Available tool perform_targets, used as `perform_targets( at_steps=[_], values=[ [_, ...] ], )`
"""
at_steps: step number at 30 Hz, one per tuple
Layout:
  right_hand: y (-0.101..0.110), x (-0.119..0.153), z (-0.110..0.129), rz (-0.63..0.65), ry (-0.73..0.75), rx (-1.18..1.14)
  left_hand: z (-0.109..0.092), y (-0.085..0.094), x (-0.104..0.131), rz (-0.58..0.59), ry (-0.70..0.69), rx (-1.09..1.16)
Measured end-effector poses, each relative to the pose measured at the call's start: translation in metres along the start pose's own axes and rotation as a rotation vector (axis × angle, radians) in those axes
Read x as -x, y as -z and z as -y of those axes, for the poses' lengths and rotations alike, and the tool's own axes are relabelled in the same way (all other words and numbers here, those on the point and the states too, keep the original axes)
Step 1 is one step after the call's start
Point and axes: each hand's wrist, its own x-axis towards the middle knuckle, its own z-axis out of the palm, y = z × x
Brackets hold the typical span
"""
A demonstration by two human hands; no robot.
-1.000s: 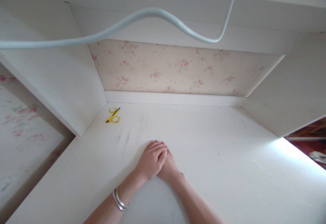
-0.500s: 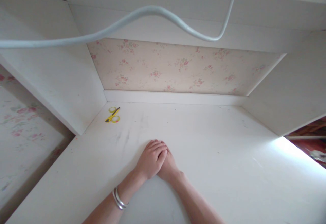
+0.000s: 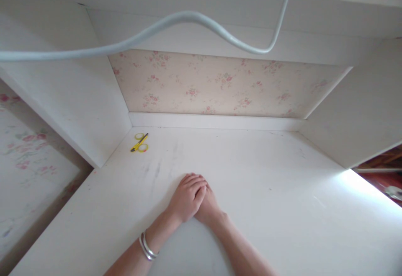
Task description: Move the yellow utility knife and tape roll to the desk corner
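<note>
Hands lie stacked on the desk: left hand flat over right hand, fingers relaxed, grasping nothing. Scissors sit well apart, in the far left corner by the side panel. Cable hangs above; a raised arm could snag it, I judge.

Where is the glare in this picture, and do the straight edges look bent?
Head view: strong glare washes out the white desk top at its right edge; the desk's side walls splay outward, a wide-angle distortion; the white cable overhead looks soft; the overlapped left hand and right hand are evenly lit.
</note>
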Motion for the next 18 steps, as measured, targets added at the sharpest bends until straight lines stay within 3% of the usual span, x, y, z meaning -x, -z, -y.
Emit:
perform_targets(
  at_steps=[18],
  values=[
    [-0.0006,0.0017,-0.0003,-0.025,-0.013,-0.041,-0.0015,0.0007,0.0006,-0.011,0.009,0.011]
  ],
)
